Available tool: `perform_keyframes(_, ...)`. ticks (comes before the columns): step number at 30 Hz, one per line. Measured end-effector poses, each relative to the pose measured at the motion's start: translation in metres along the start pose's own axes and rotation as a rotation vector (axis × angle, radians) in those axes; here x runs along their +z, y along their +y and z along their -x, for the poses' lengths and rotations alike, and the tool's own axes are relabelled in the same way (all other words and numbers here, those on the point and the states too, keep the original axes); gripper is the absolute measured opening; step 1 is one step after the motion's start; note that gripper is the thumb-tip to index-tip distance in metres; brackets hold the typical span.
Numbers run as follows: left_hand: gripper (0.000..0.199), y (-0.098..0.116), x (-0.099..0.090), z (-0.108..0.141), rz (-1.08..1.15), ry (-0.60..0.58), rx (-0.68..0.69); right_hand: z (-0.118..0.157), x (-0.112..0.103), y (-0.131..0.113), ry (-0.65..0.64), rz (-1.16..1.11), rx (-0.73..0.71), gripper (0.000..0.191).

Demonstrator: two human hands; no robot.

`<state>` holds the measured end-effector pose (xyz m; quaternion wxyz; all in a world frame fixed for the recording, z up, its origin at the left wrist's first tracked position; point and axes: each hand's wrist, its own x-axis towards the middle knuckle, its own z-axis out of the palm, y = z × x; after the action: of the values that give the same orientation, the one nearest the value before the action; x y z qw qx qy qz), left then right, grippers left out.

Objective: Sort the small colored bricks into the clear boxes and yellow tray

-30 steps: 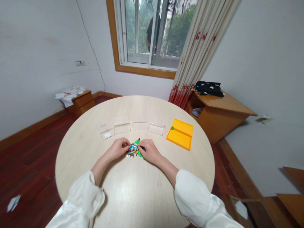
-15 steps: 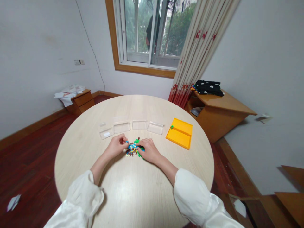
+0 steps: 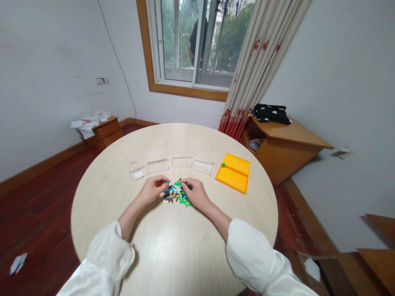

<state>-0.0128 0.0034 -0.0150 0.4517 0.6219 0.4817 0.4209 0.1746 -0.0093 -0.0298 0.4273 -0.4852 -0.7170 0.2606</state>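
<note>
A pile of small blue, green, brown, white and yellow pieces (image 3: 175, 194) lies on the round table (image 3: 173, 246). At the pile's left side, my left hand (image 3: 153, 189) is pinched, with a bit of blue at its fingertips. My right hand (image 3: 195, 193) reaches over the right side of the pile, thumb and fingers curled close together; whatever lies between them is too small to make out. Green pieces show below and beside its fingers.
Beyond the hands, clear plastic trays (image 3: 158, 165) stand in a row, the leftmost with a white item (image 3: 139, 174). To the right lies a yellow two-part tray (image 3: 232, 181) with a small green piece (image 3: 223, 165). A wooden desk (image 3: 286, 139) stands behind the table.
My right hand has shifted slightly right and its fingers have drawn back, uncovering more of the pile. My left hand has moved slightly, its fingertips a little higher.
</note>
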Motion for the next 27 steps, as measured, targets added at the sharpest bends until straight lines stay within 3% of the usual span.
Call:
perform_keyframes(13, 0.027, 0.000, 0.003, 0.000, -0.024, -0.011, -0.023, -0.005, 0.005, 0.012, 0.073, -0.417, 0.192, 0.019)
perform_keyframes(27, 0.036, 0.003, 0.003, 0.000, -0.098, 0.043, 0.023, -0.008, 0.002, 0.013, 0.103, -0.438, 0.207, 0.020)
